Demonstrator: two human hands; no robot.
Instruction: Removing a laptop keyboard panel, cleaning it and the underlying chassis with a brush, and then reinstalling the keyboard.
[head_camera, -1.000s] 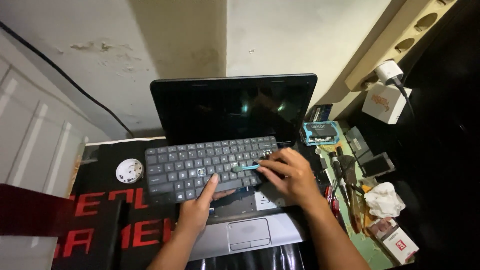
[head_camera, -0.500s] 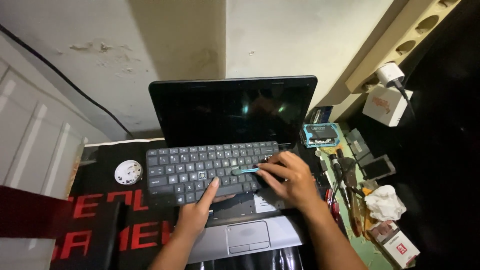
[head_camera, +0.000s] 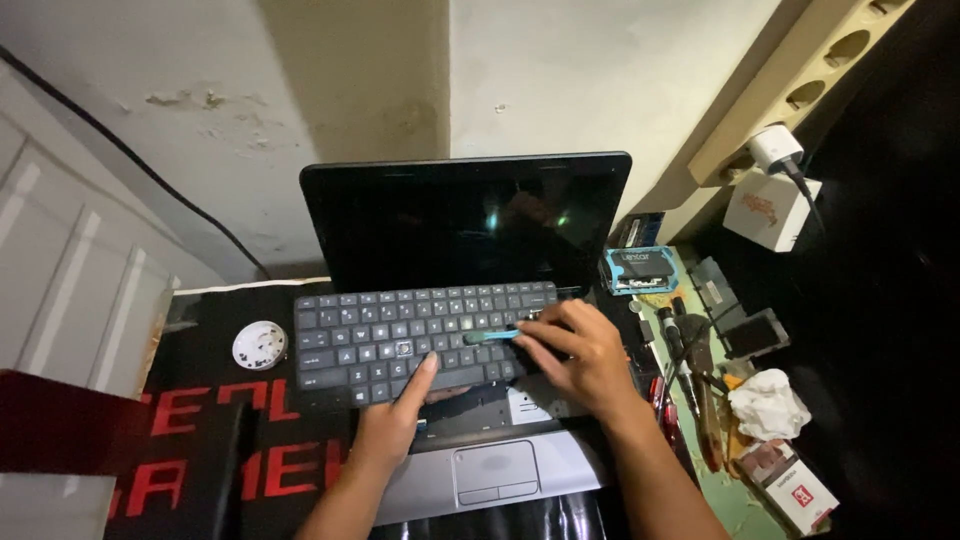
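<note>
An open laptop (head_camera: 470, 225) with a dark screen stands on a black mat. Its grey keyboard panel (head_camera: 400, 335) is lifted off the base and shifted to the left. My left hand (head_camera: 395, 415) presses its fingertips on the panel's front edge, above the silver palm rest and touchpad (head_camera: 495, 472). My right hand (head_camera: 580, 355) rests on the panel's right end and holds a thin teal tool (head_camera: 490, 336) that lies across the keys.
A small round white dish (head_camera: 259, 345) sits on the black mat with red letters (head_camera: 210, 440), left of the keyboard. Screwdrivers (head_camera: 680, 365), a blue box (head_camera: 638, 270), dark flat parts, crumpled tissue (head_camera: 768, 402) and a small carton crowd the right side. A plugged charger (head_camera: 775, 150) hangs at upper right.
The keyboard panel has sunk closer to the laptop base. My right hand has slid a little left along it with the teal tool.
</note>
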